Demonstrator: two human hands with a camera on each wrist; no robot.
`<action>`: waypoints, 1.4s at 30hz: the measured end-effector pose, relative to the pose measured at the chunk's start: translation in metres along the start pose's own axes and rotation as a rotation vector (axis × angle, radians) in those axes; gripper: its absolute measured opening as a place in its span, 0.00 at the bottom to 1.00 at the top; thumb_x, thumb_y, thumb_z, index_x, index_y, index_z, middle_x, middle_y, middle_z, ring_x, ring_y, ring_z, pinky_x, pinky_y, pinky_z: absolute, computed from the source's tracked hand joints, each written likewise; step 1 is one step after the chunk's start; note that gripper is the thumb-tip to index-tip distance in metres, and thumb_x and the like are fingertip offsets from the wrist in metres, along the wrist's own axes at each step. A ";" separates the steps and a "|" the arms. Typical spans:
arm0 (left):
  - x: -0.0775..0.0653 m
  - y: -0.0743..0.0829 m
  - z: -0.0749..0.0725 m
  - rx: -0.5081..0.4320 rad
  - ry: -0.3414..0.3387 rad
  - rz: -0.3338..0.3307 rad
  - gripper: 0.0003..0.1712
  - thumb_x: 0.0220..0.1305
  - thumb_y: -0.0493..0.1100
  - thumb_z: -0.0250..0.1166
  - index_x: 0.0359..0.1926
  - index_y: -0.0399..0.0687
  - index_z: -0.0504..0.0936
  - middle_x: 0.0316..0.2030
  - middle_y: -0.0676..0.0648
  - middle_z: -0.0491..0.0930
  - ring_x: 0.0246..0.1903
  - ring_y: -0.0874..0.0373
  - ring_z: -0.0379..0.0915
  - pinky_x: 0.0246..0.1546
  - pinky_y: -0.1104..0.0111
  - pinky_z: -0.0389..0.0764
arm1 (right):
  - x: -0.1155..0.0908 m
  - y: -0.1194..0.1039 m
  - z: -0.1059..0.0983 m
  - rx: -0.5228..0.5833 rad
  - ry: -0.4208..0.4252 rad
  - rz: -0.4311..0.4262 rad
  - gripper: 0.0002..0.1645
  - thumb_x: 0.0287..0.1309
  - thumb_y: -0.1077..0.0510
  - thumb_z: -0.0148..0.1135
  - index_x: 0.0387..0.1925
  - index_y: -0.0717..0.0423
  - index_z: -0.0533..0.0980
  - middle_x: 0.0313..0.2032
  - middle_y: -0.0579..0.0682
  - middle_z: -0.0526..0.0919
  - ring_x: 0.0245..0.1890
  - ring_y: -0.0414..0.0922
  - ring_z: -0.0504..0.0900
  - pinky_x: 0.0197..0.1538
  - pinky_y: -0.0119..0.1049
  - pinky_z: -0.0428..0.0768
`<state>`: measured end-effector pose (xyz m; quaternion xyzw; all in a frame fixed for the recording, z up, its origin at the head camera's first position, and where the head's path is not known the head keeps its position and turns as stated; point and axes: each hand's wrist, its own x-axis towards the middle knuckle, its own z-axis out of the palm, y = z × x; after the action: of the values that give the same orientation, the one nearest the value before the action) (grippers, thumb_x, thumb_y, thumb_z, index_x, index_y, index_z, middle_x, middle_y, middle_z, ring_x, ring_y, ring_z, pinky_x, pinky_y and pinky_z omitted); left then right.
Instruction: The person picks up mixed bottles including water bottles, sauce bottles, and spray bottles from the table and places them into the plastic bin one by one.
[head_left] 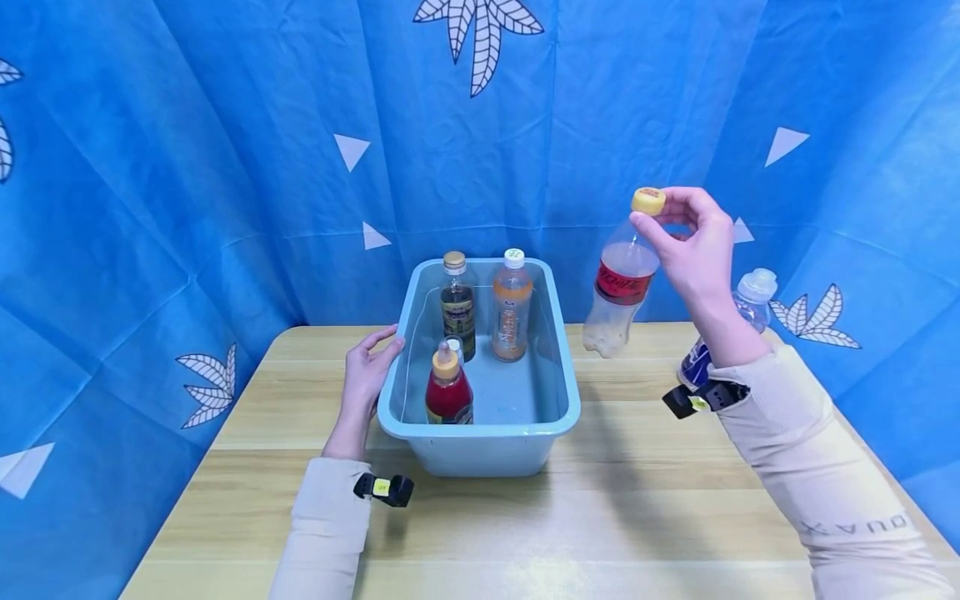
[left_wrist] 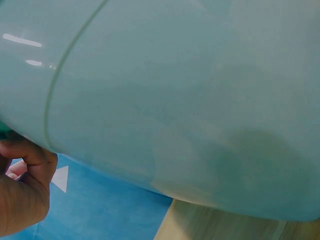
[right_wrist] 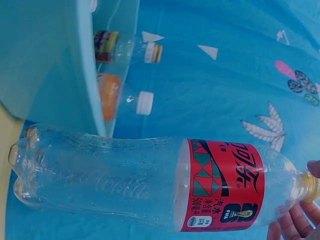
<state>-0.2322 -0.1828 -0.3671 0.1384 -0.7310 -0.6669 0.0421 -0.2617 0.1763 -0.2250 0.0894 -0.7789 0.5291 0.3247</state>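
My right hand (head_left: 697,246) pinches an empty clear cola bottle (head_left: 624,283) by its yellow cap and neck. The bottle hangs slightly tilted just right of a light blue plastic tub (head_left: 480,456), its base near the tabletop's back edge in the head view. In the right wrist view the bottle's red label (right_wrist: 225,185) faces the camera. At the tub's left rim my left hand (head_left: 367,371) grips the edge, thumb on top. Inside stand a dark-labelled bottle (head_left: 458,321), an orange-labelled bottle (head_left: 512,325) with a white cap, and a red squeeze bottle (head_left: 448,396).
A clear bottle with a blue label (head_left: 696,363) stands on the right of the wooden table (head_left: 480,533), partly behind my right wrist. Behind the red squeeze bottle a whitish cap (head_left: 454,343) shows. A blue patterned curtain (head_left: 285,150) hangs around the table's back and sides.
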 end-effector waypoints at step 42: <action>-0.001 -0.001 -0.001 0.003 0.001 0.008 0.26 0.59 0.52 0.58 0.58 0.53 0.69 0.51 0.41 0.73 0.46 0.49 0.74 0.39 0.60 0.77 | -0.003 -0.081 0.032 0.184 -0.081 -0.134 0.17 0.47 0.61 0.65 0.41 0.62 0.74 0.36 0.50 0.77 0.36 0.41 0.74 0.32 0.28 0.72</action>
<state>-0.2309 -0.1834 -0.3677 0.1357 -0.7324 -0.6657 0.0450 -0.2334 0.1130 -0.1724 0.1917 -0.7319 0.5713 0.3181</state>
